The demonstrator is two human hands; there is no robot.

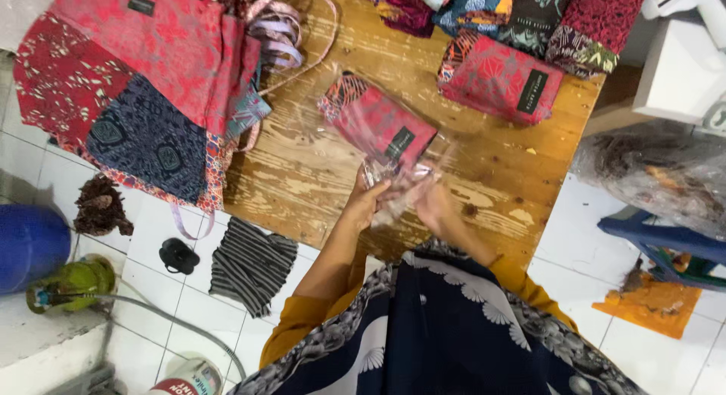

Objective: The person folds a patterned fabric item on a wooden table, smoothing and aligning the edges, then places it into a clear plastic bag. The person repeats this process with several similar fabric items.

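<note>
I have both hands over the near edge of the wooden table (318,175), working at a folded red patterned cloth (378,124) that sits inside a clear plastic sleeve (401,191). My left hand (365,202) is closed on the open end of the sleeve, fingers pinching the crinkled plastic. My right hand (431,202) grips the same end from the other side, so the two hands nearly touch around the loose plastic. The picture is blurred here, so I cannot make out the single fingers. The cloth carries a small black label and lies tilted, pointing away from me toward the middle of the table, its far end resting on the wood.

Near the far right corner lies a second folded red cloth (499,79) with a black label of its own, well apart from my hands. Behind it, along the far edge, is a heap of folded patterned fabrics (522,17) in dark red, teal and black. Over the left edge of the table hangs a large patchwork bag (128,85) of red and dark blue pieces, with pale ribbon straps (276,35) lying just beside it on the wood.

On the tiled floor (575,236) to my left lies a striped grey cloth (253,262), and beside it a small black object (178,256). Farther left stand a blue drum (30,244) and a green gas canister (72,283).
</note>
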